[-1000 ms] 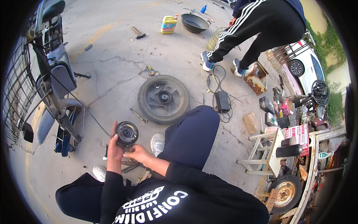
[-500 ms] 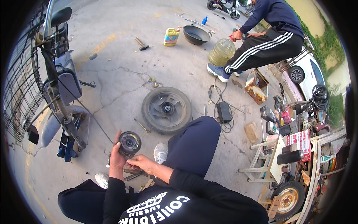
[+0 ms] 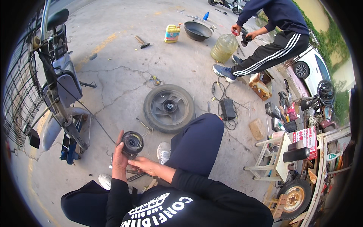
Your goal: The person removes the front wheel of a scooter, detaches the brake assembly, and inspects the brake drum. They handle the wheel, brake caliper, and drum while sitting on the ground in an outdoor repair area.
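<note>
Your left hand curls round the left side of a small, dark, round metal piece with a ring in its middle, so it is holding that piece. The piece is off the ground, nearer to you and left of the big grey metal wheel with a black rubber tire. You probably tip its face up so you can see into it. Your right hand is at its near edge, thumb and fingers close together. I cannot tell if they pinch anything; the tips are too small to make out.

A thin black cable runs from the grey bike, left of the wheel, toward your left hand, which hides where it ends. The wheel lies flat, perhaps so it cannot roll. Nearer to you than the wheel, your right wrist partly covers some long dark metal tools. The picture's rim cuts off the bike.
</note>
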Demonstrator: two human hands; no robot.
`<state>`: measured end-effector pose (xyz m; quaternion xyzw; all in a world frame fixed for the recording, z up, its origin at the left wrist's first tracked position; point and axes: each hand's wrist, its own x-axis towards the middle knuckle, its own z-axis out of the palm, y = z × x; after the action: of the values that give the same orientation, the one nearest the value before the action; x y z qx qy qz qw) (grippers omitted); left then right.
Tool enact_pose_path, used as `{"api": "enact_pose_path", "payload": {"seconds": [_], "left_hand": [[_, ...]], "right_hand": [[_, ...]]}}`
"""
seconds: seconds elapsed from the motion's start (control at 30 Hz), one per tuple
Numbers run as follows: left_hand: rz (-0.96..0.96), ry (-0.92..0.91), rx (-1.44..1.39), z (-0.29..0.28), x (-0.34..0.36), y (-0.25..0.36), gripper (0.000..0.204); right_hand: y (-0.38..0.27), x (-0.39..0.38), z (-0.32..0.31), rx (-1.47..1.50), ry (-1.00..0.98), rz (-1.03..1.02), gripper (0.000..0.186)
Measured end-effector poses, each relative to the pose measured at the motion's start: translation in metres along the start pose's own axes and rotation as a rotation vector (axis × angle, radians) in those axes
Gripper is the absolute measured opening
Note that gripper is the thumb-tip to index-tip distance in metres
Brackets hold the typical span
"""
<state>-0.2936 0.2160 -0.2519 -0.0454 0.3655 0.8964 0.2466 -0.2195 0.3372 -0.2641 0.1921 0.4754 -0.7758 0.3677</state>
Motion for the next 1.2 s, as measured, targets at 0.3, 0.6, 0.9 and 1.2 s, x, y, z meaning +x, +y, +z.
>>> {"api": "enact_pose_path", "payload": {"seconds": [0.3, 0.6, 0.9, 1.2], "left_hand": [[-0.010, -0.030, -0.035, -0.001, 0.001, 0.004, 0.071], [0.010, -0.013, 0.010, -0.002, 0.003, 0.001, 0.069], [-0.005, 0.012, -0.003, -0.006, 0.003, 0.005, 0.070], [0.016, -0.001, -0.016, -0.008, 0.004, 0.004, 0.070]], "right_hand": [[-0.002, 0.002, -0.007, 0.015, -0.089, -0.109, 0.026], [-0.008, -0.002, -0.001, -0.008, -0.063, -0.027, 0.033], [0.007, 0.005, -0.008, 0.071, -0.111, -0.085, 0.029], [0.001, 0.000, -0.003, 0.039, -0.104, -0.105, 0.031]]}}
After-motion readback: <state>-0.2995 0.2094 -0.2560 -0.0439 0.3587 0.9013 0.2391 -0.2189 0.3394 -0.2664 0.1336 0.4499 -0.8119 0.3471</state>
